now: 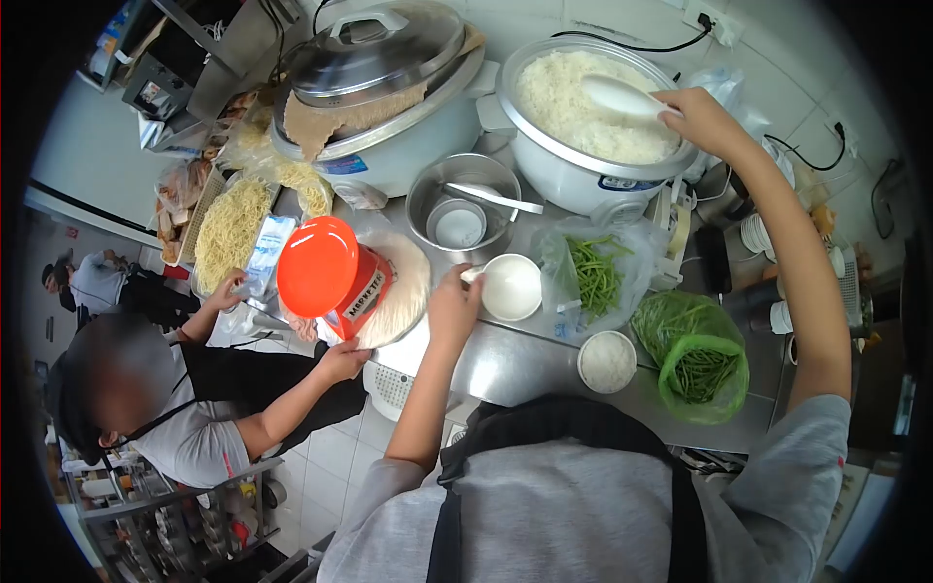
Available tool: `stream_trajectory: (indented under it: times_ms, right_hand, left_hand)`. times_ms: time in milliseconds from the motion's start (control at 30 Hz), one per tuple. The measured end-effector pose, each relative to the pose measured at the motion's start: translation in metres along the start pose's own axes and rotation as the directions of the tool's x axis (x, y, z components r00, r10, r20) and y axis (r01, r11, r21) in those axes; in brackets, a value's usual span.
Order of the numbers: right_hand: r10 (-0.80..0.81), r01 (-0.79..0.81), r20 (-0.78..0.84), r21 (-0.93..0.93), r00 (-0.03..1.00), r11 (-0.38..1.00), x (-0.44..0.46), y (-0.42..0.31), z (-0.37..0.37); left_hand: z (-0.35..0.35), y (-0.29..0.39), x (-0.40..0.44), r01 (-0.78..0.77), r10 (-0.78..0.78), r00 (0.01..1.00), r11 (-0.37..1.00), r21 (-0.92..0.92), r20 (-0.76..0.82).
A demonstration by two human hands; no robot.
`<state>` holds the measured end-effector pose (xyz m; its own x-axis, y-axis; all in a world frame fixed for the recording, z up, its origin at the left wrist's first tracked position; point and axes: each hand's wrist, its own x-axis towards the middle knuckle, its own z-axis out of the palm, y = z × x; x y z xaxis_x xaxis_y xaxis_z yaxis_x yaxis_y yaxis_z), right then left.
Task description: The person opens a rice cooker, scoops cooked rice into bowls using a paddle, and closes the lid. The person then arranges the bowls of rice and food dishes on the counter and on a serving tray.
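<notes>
Yellow noodles (231, 235), orange-red scale (319, 264), green bag (727, 400) of beans.

Paddle (622, 99): white, smooth, broad oval blade; handle in the right hand (688, 115). Blade over the right part of the rice, tip toward the upper left of the view; depth of contact cannot be read.

Rice (573, 95): white, cooked, loose, clumped grains with an uneven surface; fills the pot (559, 173) to near the rim.

Pot: large, round, pale body, wide metallic rim, small dark label on the near side. Open, upright, on the counter (505, 367).

Cup (512, 288): white, round, much smaller than the pot; mouth up. Short handle toward the left, pinched by the left hand (455, 306). Located nearer the wearer than the pot, over the counter; contact with the surface unclear.
</notes>
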<state>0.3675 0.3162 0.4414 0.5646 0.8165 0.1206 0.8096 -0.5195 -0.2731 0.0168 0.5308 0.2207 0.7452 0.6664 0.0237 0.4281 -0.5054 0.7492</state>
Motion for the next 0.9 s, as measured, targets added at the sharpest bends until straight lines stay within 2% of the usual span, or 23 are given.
stream_trajectory:
  times_ms: [67, 100, 167, 200, 267, 367, 400, 500, 600, 633, 700, 733, 800, 900]
  right_hand:
    - [0.129, -0.127, 0.236, -0.025, 0.963, 0.992, -0.006, -0.044, -0.016]
    - [0.086, -0.065, 0.212, -0.105, 0.973, 0.992, -0.009, -0.045, -0.006]
    - [-0.001, 0.047, 0.172, -0.263, 0.985, 0.964, -0.013, -0.034, 0.019]
    - [-0.005, 0.038, 0.156, -0.211, 0.988, 0.977, -0.011, -0.027, 0.022]
    - [-0.007, 0.020, 0.121, -0.106, 0.993, 0.994, -0.004, -0.007, 0.026]
    - [0.015, -0.013, 0.007, -0.172, 1.000, 0.985, 0.012, 0.026, 0.036]
    - [0.058, -0.050, 0.032, -0.213, 0.998, 0.976, 0.018, 0.029, 0.038]
    - [0.168, -0.129, 0.097, -0.319, 0.981, 0.939, 0.031, 0.032, 0.032]
    - [0.105, -0.139, -0.103, -0.431, 0.989, 0.891, 0.038, 0.057, 0.033]
    - [0.148, -0.181, -0.109, -0.426, 0.983, 0.886, 0.038, 0.047, 0.026]
    - [0.232, -0.259, -0.116, -0.414, 0.966, 0.873, 0.034, 0.019, 0.014]
    - [0.229, -0.252, -0.105, -0.417, 0.968, 0.873, 0.033, 0.005, 0.010]
    - [0.224, -0.237, -0.081, -0.427, 0.971, 0.873, 0.031, -0.020, 0.005]
    - [0.203, -0.136, 0.053, -0.575, 0.978, 0.807, 0.029, -0.029, 0.006]
  left_hand:
    - [0.015, 0.002, 0.015, -0.075, 0.064, 0.996, 0.984, 0.163, 0.069]
    - [0.024, -0.006, 0.021, -0.206, 0.197, 0.978, 0.953, 0.221, 0.062]
    - [0.025, -0.008, 0.033, -0.201, 0.163, 0.973, 0.946, 0.256, 0.164]
    - [0.024, -0.008, 0.036, -0.203, 0.145, 0.965, 0.940, 0.274, 0.217]
    - [0.023, -0.007, 0.037, -0.175, 0.107, 0.969, 0.935, 0.308, 0.223]
    - [0.011, 0.005, 0.034, -0.160, 0.098, 0.973, 0.940, 0.301, 0.209]
    - [0.002, 0.010, 0.032, -0.154, 0.097, 0.975, 0.944, 0.292, 0.199]
    - [-0.028, 0.024, 0.030, -0.182, 0.158, 0.976, 0.971, 0.158, 0.151]
    - [-0.065, 0.045, 0.031, -0.101, 0.117, 0.983, 0.988, -0.118, 0.140]
    - [-0.070, 0.052, 0.036, -0.074, 0.108, 0.988, 0.960, -0.269, 0.114]
    - [-0.076, 0.059, 0.051, -0.026, 0.106, 0.988, 0.836, -0.548, 0.115]
    - [-0.080, 0.073, 0.063, -0.055, 0.135, 0.987, 0.798, -0.599, 0.089]
    - [-0.078, 0.108, 0.092, 0.230, 0.001, 0.963, 0.513, -0.827, 0.269]
    - [-0.061, 0.151, 0.148, 0.356, 0.216, 0.893, 0.199, -0.913, 0.395]
